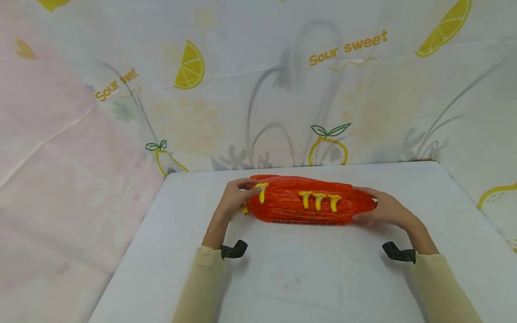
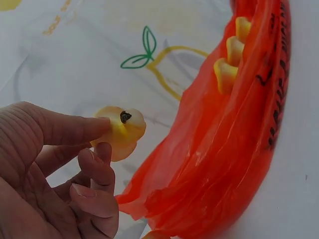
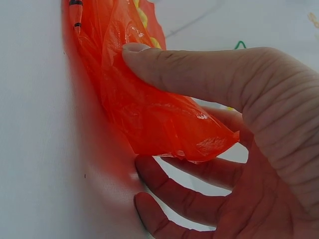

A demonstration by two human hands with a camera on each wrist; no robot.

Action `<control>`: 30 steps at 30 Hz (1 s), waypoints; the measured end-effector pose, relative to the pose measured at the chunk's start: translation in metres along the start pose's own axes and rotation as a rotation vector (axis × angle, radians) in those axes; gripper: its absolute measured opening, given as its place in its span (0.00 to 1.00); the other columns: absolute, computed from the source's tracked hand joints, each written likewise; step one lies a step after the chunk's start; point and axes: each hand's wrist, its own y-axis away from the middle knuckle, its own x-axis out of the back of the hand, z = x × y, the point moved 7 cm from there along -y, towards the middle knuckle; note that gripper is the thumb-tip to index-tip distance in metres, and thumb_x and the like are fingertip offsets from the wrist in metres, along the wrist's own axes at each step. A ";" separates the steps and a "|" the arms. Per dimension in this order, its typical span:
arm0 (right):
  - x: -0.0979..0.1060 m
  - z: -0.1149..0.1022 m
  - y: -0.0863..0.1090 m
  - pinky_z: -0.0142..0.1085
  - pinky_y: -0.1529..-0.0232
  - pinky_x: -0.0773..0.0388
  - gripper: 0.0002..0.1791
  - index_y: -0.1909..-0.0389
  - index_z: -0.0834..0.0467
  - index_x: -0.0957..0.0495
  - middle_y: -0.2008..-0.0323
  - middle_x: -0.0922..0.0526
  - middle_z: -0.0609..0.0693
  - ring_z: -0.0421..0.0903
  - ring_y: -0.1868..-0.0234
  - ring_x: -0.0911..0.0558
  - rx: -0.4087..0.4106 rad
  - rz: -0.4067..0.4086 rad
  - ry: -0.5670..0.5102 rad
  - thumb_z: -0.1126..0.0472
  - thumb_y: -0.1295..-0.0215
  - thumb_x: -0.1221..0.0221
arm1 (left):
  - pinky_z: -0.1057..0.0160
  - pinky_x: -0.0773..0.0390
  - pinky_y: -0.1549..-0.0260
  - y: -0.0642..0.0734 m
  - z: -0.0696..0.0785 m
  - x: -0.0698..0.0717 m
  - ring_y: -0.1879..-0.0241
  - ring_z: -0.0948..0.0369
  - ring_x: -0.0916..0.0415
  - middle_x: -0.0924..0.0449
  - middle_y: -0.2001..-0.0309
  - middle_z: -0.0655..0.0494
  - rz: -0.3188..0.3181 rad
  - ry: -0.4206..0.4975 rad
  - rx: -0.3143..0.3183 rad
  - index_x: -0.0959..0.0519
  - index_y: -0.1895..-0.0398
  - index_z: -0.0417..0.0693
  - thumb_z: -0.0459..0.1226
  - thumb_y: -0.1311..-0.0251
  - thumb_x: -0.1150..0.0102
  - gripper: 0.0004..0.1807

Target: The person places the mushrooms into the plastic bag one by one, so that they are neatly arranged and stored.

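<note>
A red plastic bag [image 1: 282, 202] lies bunched lengthwise on the white table, with black print along its near edge. My left hand [image 1: 234, 196] pinches a yellow trumpet-shaped mushroom [image 2: 122, 134] between thumb and fingers at the bag's left end. Its dark-spotted stem end faces the left wrist camera. Three similar yellow mushrooms [image 1: 318, 201] sit in a row on the bag, right of its middle. Another yellow piece [image 1: 245, 209] shows partly below my left hand. My right hand [image 1: 385, 210] grips the bag's right end, thumb on top and fingers curled around the far side and underneath.
The white table [image 1: 307, 269] extends in front of the bag and to both sides. Behind it hangs a lemon-printed cloth [image 1: 242, 112], with a pinkish cloth [image 1: 52, 179] at the left. Dark wrist mounts [image 1: 234, 249] stick out inward from both sleeves.
</note>
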 end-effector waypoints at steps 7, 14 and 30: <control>0.001 0.002 0.001 0.63 0.48 0.28 0.47 0.28 0.59 0.38 0.33 0.37 0.68 0.67 0.36 0.37 0.008 0.005 -0.013 0.46 0.46 0.30 | 0.62 0.26 0.76 -0.008 0.008 -0.021 0.75 0.58 0.30 0.20 0.62 0.48 -0.008 -0.018 -0.016 0.15 0.52 0.42 0.37 0.41 0.34 0.14; 0.001 0.003 0.001 0.63 0.48 0.28 0.47 0.28 0.58 0.38 0.33 0.37 0.68 0.67 0.36 0.37 0.005 0.009 -0.017 0.46 0.45 0.30 | 0.56 0.19 0.69 -0.017 0.012 -0.040 0.71 0.54 0.22 0.18 0.64 0.49 -0.022 -0.118 0.001 0.15 0.53 0.44 0.38 0.40 0.34 0.14; 0.003 0.003 0.000 0.63 0.48 0.28 0.48 0.28 0.58 0.38 0.33 0.37 0.68 0.67 0.36 0.38 -0.001 0.007 -0.021 0.46 0.46 0.30 | 0.67 0.33 0.87 -0.034 0.012 -0.076 0.81 0.57 0.29 0.22 0.79 0.52 -0.091 -0.178 0.066 0.16 0.53 0.44 0.39 0.40 0.34 0.14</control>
